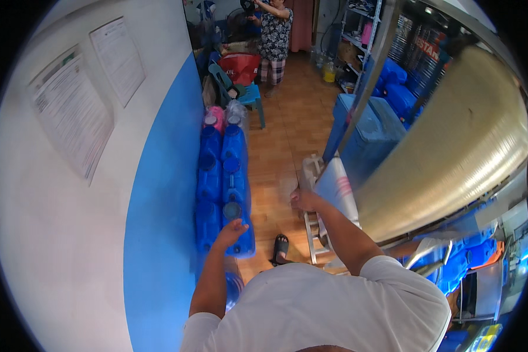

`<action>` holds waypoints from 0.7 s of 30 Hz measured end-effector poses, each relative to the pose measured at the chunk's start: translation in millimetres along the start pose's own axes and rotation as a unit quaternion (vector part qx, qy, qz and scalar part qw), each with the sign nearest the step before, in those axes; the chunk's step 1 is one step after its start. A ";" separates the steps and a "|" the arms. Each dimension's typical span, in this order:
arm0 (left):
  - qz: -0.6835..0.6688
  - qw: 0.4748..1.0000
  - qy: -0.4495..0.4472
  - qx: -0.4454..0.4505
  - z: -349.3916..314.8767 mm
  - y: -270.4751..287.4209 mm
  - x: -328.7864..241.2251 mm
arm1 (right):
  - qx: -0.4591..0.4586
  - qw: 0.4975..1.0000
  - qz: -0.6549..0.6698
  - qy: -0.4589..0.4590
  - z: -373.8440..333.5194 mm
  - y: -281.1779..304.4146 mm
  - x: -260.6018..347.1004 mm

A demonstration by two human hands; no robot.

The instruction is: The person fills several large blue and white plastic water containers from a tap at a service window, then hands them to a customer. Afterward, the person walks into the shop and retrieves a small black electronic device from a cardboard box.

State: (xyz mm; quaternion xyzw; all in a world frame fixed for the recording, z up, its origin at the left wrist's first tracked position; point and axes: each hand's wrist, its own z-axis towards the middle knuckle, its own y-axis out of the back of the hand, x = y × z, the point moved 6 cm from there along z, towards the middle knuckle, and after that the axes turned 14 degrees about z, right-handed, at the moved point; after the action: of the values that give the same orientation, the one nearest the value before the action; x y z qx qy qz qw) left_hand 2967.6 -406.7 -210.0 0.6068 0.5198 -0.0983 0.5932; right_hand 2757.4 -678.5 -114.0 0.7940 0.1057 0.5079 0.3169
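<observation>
My left hand (232, 231) is just above the nearest blue jug (240, 242), close to its dark cap (232, 210). Its fingers are loosely curled with a gap at the thumb, and nothing shows in them. Whether it touches the jug I cannot tell. My right hand (304, 200) is closed, beside a light metal frame (311, 237) with rungs. A blurred, see-through shape (288, 186) borders its fingers; I cannot make out what it is. Several blue jugs (210, 171) stand in two rows along the wall on the left.
A large upright tank (452, 146) wrapped in yellowish film and a blue cooler box (372, 126) line the right side. Ahead, a teal chair (252, 94) bears a red bag (240, 68). Beyond it a person (275, 35) stands with raised arms. Tiled floor (284, 132) runs between.
</observation>
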 end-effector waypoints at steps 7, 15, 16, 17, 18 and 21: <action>0.142 0.972 0.176 0.058 53.4 -32.8 127.6 | 0.003 0.992 -0.119 -0.043 215.3 161.8 -25.3; 0.052 0.961 0.235 0.136 42.8 -45.2 166.9 | -0.022 0.991 -0.121 -0.058 347.3 309.5 -57.3; 0.045 0.959 0.244 0.139 61.9 -37.8 162.3 | 0.013 0.985 -0.170 0.016 365.5 322.3 -58.4; 0.040 0.958 0.248 0.140 85.4 -29.9 156.3 | -0.014 0.986 -0.166 -0.013 387.3 339.9 -70.0; 0.031 0.959 0.246 0.140 113.9 -19.9 149.8 | -0.044 0.987 -0.157 -0.006 409.9 356.0 -77.7; -0.004 0.965 0.232 0.121 222.7 20.9 130.8 | -0.048 0.971 -0.231 0.032 455.3 400.1 -99.9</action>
State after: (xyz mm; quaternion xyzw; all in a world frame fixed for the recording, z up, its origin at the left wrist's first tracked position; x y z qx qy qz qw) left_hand 3151.6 -517.5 -355.1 0.6784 0.6297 -0.0190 0.3779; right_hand 3047.4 -1218.4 -72.6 0.7155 0.2718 0.4503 0.4598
